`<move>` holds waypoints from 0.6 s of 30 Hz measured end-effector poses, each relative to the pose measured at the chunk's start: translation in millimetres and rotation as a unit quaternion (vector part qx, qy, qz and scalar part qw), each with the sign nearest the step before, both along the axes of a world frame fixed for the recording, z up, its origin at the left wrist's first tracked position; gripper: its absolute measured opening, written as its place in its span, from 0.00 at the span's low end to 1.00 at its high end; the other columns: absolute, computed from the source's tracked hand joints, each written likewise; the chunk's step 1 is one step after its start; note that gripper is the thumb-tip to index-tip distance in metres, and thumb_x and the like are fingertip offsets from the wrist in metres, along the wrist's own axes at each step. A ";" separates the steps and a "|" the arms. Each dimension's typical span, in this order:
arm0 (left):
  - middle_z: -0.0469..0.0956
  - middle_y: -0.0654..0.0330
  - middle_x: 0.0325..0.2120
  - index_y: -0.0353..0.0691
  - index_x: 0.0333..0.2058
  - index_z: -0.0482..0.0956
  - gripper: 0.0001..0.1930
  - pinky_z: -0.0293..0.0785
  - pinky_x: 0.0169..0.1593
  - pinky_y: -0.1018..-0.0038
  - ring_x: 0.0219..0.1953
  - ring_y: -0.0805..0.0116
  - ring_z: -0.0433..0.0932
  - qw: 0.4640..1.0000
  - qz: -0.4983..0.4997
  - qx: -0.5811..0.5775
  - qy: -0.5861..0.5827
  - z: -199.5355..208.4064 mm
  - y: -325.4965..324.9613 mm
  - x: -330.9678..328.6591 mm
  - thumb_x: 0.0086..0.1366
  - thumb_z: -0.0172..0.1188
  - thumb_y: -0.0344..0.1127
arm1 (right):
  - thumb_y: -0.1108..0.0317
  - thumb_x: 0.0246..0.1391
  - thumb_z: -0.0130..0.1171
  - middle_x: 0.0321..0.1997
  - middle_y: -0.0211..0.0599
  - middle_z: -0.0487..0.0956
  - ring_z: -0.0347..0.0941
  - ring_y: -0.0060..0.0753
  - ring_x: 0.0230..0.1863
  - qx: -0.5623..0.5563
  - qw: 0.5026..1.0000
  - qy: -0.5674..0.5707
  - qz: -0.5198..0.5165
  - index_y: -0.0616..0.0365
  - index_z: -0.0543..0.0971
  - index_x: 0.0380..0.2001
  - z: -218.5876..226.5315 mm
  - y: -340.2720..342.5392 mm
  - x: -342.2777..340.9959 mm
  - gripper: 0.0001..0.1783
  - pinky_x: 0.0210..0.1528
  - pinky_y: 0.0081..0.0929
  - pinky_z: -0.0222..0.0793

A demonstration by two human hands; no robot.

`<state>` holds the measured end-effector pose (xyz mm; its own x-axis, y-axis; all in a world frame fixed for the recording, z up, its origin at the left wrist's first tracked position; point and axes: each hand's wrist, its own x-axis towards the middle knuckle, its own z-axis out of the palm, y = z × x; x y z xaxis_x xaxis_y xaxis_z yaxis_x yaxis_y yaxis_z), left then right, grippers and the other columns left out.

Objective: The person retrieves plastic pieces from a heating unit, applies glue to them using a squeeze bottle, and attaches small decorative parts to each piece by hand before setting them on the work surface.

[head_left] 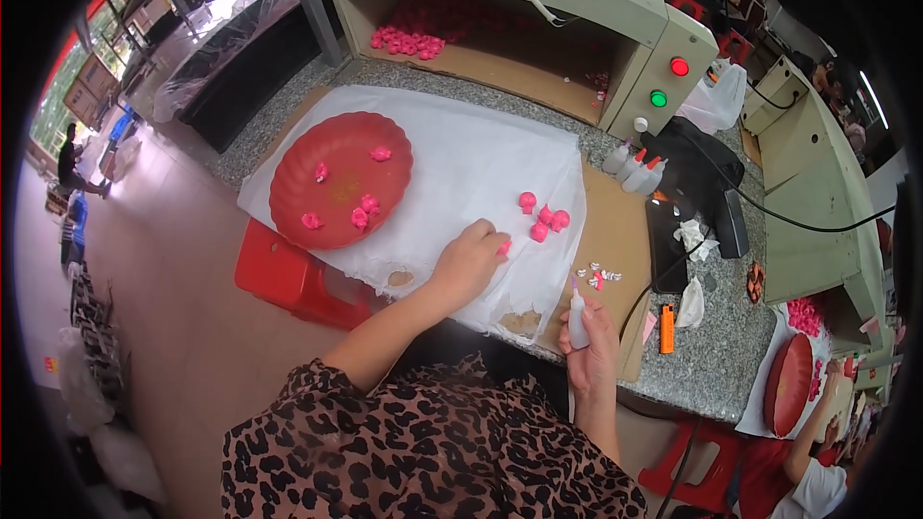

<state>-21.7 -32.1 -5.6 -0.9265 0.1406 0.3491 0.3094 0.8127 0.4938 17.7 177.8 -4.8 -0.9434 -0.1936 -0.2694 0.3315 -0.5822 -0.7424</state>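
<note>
My left hand [469, 261] is over the white sheet [452, 144], its fingers closed round a small pink piece [504, 247] that shows only partly at the fingertips. In my right hand [598, 341] is a small whitish squeeze bottle [578, 319], held upright with its thin nozzle pointing up. Several round pink figures [539, 231] lie on the sheet just beyond my left hand. Small white and pink bits [598, 277] are scattered on the brown cardboard [608, 221] near the bottle's tip. To the left, a red scalloped tray [288, 187] holds several pink figures [361, 215].
A grey-green machine [615, 24] with pink pieces [409, 41] in its opening stands behind the sheet. At right are small bottles [642, 173], an orange lighter [666, 329], crumpled tissue [692, 303] and a black cable [663, 277]. Another person's arm [815, 423] is at far right.
</note>
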 end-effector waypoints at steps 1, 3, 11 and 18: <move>0.69 0.56 0.32 0.33 0.34 0.71 0.11 0.68 0.32 0.73 0.31 0.62 0.71 0.997 -0.003 0.072 -0.034 1.6 0.5 12.4 0.49 0.56 0.28 | 0.68 0.50 0.49 0.26 0.36 0.71 0.64 0.23 0.19 0.003 1.000 0.012 -0.008 0.61 0.66 0.37 -0.8 1.4 1.1 0.11 0.18 0.16 0.57; 0.69 0.58 0.32 0.35 0.30 0.72 0.08 0.69 0.30 0.74 0.30 0.65 0.71 0.986 -0.011 0.148 -0.070 -1.4 7.6 23.1 0.49 0.56 0.26 | 0.69 0.50 0.50 0.27 0.36 0.71 0.64 0.22 0.21 -0.013 0.999 0.029 -0.021 0.60 0.66 0.36 -7.4 3.8 -2.5 0.11 0.20 0.16 0.57; 0.67 0.61 0.36 0.33 0.32 0.68 0.11 0.70 0.27 0.86 0.30 0.79 0.71 0.751 -0.106 0.602 -0.248 -4.7 41.9 8.9 0.49 0.57 0.21 | 0.75 0.47 0.50 0.30 0.36 0.70 0.64 0.21 0.25 -0.024 0.986 0.111 -0.125 0.62 0.66 0.34 16.1 1.2 -4.4 0.09 0.27 0.16 0.60; 0.68 0.59 0.31 0.31 0.29 0.70 0.10 0.73 0.31 0.82 0.29 0.74 0.73 0.888 -0.058 0.452 -0.063 -19.0 58.8 8.8 0.46 0.60 0.22 | 0.75 0.49 0.48 0.35 0.41 0.66 0.65 0.24 0.29 0.297 0.885 0.307 -0.182 0.64 0.62 0.34 -0.5 -3.8 12.7 0.09 0.31 0.18 0.65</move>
<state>-12.9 26.7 -24.6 -0.9638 -0.0464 0.2625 0.2612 0.0324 0.9647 30.4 174.1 -5.3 -0.9178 0.1582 0.3642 -0.3707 -0.0132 -0.9286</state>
